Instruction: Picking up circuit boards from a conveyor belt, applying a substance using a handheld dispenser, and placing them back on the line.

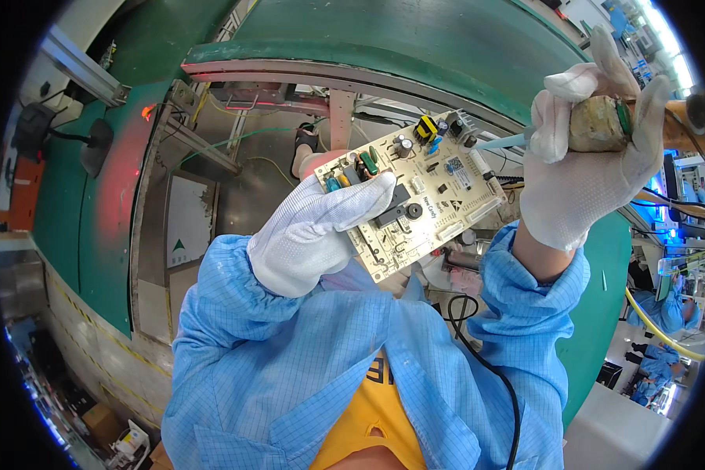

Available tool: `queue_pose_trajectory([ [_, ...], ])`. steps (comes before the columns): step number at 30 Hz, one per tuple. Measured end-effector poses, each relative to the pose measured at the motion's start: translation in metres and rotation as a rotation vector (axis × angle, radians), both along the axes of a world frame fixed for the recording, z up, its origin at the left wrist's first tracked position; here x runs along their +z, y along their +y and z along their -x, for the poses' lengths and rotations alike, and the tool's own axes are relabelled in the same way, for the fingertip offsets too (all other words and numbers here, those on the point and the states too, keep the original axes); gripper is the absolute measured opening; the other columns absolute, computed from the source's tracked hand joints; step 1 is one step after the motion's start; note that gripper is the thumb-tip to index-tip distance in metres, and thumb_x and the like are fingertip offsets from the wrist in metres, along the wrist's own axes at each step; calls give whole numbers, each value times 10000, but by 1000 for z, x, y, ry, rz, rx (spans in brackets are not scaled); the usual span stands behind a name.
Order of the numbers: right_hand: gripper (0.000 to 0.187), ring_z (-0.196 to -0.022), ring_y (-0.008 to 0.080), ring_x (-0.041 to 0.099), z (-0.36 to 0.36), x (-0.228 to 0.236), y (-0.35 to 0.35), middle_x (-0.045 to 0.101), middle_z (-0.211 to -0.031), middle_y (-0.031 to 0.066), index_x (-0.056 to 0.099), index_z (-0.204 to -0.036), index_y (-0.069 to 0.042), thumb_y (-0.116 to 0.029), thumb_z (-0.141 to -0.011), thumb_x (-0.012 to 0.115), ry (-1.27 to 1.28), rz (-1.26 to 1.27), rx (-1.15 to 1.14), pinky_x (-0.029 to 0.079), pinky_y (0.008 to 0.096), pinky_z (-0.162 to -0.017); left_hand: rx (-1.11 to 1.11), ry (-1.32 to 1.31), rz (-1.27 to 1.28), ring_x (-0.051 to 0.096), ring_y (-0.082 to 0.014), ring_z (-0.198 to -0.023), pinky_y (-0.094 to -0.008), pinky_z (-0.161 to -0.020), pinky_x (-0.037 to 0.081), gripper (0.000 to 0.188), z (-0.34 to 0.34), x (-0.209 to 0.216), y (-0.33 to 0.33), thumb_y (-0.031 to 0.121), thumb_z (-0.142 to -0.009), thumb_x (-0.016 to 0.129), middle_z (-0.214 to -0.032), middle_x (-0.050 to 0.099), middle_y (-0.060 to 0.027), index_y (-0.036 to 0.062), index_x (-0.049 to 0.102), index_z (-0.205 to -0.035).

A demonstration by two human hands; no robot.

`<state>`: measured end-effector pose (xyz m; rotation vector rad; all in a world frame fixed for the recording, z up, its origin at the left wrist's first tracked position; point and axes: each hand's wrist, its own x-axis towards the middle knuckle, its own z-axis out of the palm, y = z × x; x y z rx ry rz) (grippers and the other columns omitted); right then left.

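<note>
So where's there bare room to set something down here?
The green bench top ahead, beyond its metal rail, looks bare along its middle. Another patch is the left green surface, nearer the person than the black device. It's crowded in front: the left hand holds a circuit board, the right hand a tan object.

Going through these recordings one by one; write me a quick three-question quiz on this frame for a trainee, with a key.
1. Multiple choice. The left hand holds: (a) a cable; (b) a circuit board; (c) a bottle.
2. True or false: the right hand is empty.
3. Fill in: the smock worn over the yellow shirt is ____.

Key: 1. b, the circuit board. 2. False; its gloved fingers close around a beige object. 3. Blue.
</note>
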<state>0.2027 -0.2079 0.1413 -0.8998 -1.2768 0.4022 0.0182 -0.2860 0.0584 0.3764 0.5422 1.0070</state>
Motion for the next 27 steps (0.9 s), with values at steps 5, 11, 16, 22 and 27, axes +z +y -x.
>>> queue_pose_trajectory([
  [5,553,-452,91,466,-16,-10,12,630,-711,65,638,-1179,48,-399,-1048,340,81,-89,216,343,228,-398,5,7,34,652,-158,-1037,-288,-899,549,348,1,-11,7,173,-944,651,-1145,652,-80,12,564,-1240],
  [11,540,-429,92,447,-19,-18,17,642,-732,81,629,-1191,55,-383,-1045,349,134,-174,360,337,231,-393,37,-36,36,654,-174,-1058,-294,-904,555,315,5,-12,8,170,-952,635,-1138,658,-90,8,575,-1215],
  [16,507,-393,88,406,-21,-9,16,643,-733,97,621,-1197,64,-340,-1044,355,215,-143,769,325,231,-389,81,-88,65,667,-208,-1046,-323,-899,577,309,7,-14,9,161,-961,617,-1136,663,-115,-9,574,-1216],
  [22,507,-387,86,402,-21,-9,16,643,-735,100,623,-1191,65,-339,-1045,353,288,-101,1002,324,228,-388,90,-113,34,674,-244,-1035,-355,-898,590,346,7,-12,5,159,-970,598,-1152,653,-151,-24,542,-1259],
  [27,515,-388,86,408,-23,-9,16,644,-736,99,626,-1182,64,-349,-1047,350,306,-92,975,328,223,-388,63,-147,16,672,-247,-1045,-360,-909,586,369,4,-9,9,163,-975,589,-1163,649,-161,-25,524,-1286],
])
